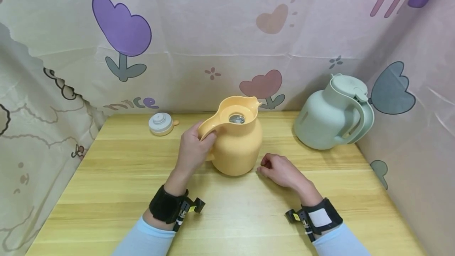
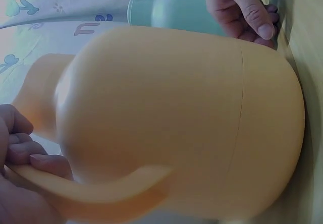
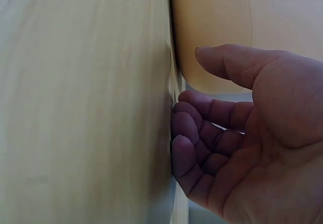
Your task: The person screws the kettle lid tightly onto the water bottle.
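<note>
A yellow thermos jug (image 1: 237, 145) stands on the wooden table, its top uncovered so that the shiny inner mouth (image 1: 237, 119) shows. My left hand (image 1: 194, 145) grips its handle (image 1: 213, 123), fingers curled round it, as the left wrist view also shows. Close by the jug's base on the right lies my right hand (image 1: 282, 171), its fingers loosely curled with nothing in them. In the right wrist view the fingertips (image 3: 184, 151) rest at the tabletop. A round white and yellow stopper (image 1: 161, 123) sits at the back left of the table.
At the back right stands a pale green thermos jug (image 1: 321, 117) with its lid on and its handle toward me. A printed cloth (image 1: 199, 23) hangs behind the wooden table (image 1: 117, 192) and along both sides.
</note>
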Demonstrator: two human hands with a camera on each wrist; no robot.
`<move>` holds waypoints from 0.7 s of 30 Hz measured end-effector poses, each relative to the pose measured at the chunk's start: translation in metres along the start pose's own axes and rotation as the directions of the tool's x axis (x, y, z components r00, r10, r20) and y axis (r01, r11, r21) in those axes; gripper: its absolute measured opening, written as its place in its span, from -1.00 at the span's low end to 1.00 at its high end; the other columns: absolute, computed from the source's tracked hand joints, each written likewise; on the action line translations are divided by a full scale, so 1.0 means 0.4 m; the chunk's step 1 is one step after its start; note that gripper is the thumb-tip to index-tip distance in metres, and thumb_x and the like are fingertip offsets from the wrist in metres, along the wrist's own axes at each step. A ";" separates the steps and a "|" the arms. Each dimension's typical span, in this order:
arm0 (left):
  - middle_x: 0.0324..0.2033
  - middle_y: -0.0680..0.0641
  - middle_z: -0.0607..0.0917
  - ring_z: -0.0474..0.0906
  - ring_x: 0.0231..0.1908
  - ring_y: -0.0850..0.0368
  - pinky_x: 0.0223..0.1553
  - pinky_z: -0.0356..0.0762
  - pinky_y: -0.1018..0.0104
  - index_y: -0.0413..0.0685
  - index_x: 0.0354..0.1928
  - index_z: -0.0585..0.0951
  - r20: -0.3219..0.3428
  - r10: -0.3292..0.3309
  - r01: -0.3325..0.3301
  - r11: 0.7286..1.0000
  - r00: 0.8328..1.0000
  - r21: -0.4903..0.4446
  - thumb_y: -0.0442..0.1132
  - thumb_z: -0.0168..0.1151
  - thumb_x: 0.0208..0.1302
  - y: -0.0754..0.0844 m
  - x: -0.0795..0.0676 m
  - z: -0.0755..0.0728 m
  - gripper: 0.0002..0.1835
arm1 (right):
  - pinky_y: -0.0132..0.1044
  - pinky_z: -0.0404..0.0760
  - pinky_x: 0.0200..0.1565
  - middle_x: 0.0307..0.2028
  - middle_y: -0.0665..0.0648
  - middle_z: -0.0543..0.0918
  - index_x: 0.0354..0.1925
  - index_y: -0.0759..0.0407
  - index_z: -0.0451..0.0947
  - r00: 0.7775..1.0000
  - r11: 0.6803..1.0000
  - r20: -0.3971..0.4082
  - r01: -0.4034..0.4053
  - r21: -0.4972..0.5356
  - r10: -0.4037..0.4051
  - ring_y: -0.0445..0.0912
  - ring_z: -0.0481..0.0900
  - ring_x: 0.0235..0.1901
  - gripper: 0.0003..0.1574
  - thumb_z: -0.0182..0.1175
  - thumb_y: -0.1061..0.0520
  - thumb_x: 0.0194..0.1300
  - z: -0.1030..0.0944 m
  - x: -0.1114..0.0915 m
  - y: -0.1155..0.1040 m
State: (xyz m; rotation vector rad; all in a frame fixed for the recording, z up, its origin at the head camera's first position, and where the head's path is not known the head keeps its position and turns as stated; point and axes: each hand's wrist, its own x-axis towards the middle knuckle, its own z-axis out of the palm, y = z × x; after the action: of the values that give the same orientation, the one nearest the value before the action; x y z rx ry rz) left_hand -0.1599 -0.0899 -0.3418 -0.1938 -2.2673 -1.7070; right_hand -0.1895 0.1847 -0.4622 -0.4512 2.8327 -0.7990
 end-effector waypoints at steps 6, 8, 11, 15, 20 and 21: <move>-0.43 -0.14 0.51 0.43 -0.45 0.06 -0.47 0.43 0.34 -0.24 -0.15 0.48 0.055 0.019 -0.010 0.987 0.998 -0.162 -0.27 0.24 0.26 -0.044 -0.002 -0.006 -0.78 | -0.23 0.45 -0.39 -0.48 -0.02 0.54 -0.31 0.05 0.53 1.000 1.000 -0.006 0.002 -0.002 -0.002 -0.14 0.44 -0.47 -0.77 0.26 -0.07 0.24 0.000 0.000 0.002; -0.42 -0.15 0.50 0.44 -0.45 0.07 -0.44 0.48 0.35 -0.25 -0.09 0.41 0.076 0.059 -0.038 0.965 0.995 -0.260 -0.26 0.16 0.31 -0.072 -0.002 -0.007 -0.75 | -0.23 0.45 -0.39 -0.48 -0.02 0.54 -0.31 0.05 0.53 1.000 1.000 -0.007 0.000 -0.003 0.000 -0.14 0.44 -0.47 -0.76 0.26 -0.07 0.24 0.000 -0.002 0.002; -0.42 -0.18 0.51 0.48 -0.44 0.05 -0.40 0.53 0.33 -0.28 -0.06 0.40 0.051 0.109 -0.085 0.933 0.993 -0.348 -0.21 -0.02 0.41 -0.102 -0.001 -0.015 -0.75 | -0.23 0.45 -0.39 -0.48 -0.02 0.54 -0.30 0.04 0.53 1.000 1.000 -0.010 -0.003 -0.005 0.003 -0.14 0.44 -0.47 -0.76 0.26 -0.08 0.24 -0.001 -0.003 0.004; -0.32 -0.20 0.57 0.55 -0.31 -0.06 -0.26 0.60 0.22 -0.27 -0.07 0.49 -0.057 0.037 -0.048 0.975 0.998 -0.215 -0.13 -0.11 0.47 -0.131 0.017 -0.050 -0.68 | -0.23 0.44 -0.39 -0.48 -0.02 0.54 -0.30 0.03 0.52 1.000 1.000 -0.010 0.003 -0.004 -0.003 -0.14 0.44 -0.47 -0.75 0.27 -0.09 0.25 -0.001 -0.001 0.007; -0.20 -0.13 0.61 0.51 -0.16 -0.04 -0.14 0.53 0.08 -0.11 -0.08 0.56 -0.168 -0.074 0.105 0.976 0.983 0.189 -0.17 0.12 0.31 -0.206 0.074 -0.129 -0.78 | -0.23 0.45 -0.38 -0.48 -0.02 0.54 -0.31 0.04 0.52 1.000 1.000 -0.005 0.010 0.002 -0.010 -0.14 0.44 -0.46 -0.75 0.27 -0.09 0.25 -0.002 -0.001 0.008; -0.17 -0.13 0.61 0.49 -0.13 -0.04 -0.11 0.49 0.05 -0.10 -0.09 0.56 -0.183 -0.070 0.119 0.954 0.981 0.274 -0.18 0.15 0.27 -0.221 0.087 -0.146 -0.77 | -0.23 0.45 -0.37 -0.48 -0.02 0.54 -0.31 0.04 0.52 1.000 1.000 -0.004 0.011 0.003 -0.011 -0.14 0.44 -0.46 -0.75 0.27 -0.09 0.25 -0.002 -0.001 0.008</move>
State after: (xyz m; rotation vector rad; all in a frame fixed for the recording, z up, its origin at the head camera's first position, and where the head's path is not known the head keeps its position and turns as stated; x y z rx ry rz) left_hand -0.2090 -0.1736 -0.3972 0.1226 -2.3875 -1.3584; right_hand -0.1899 0.1878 -0.4630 -0.4658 2.8351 -0.8073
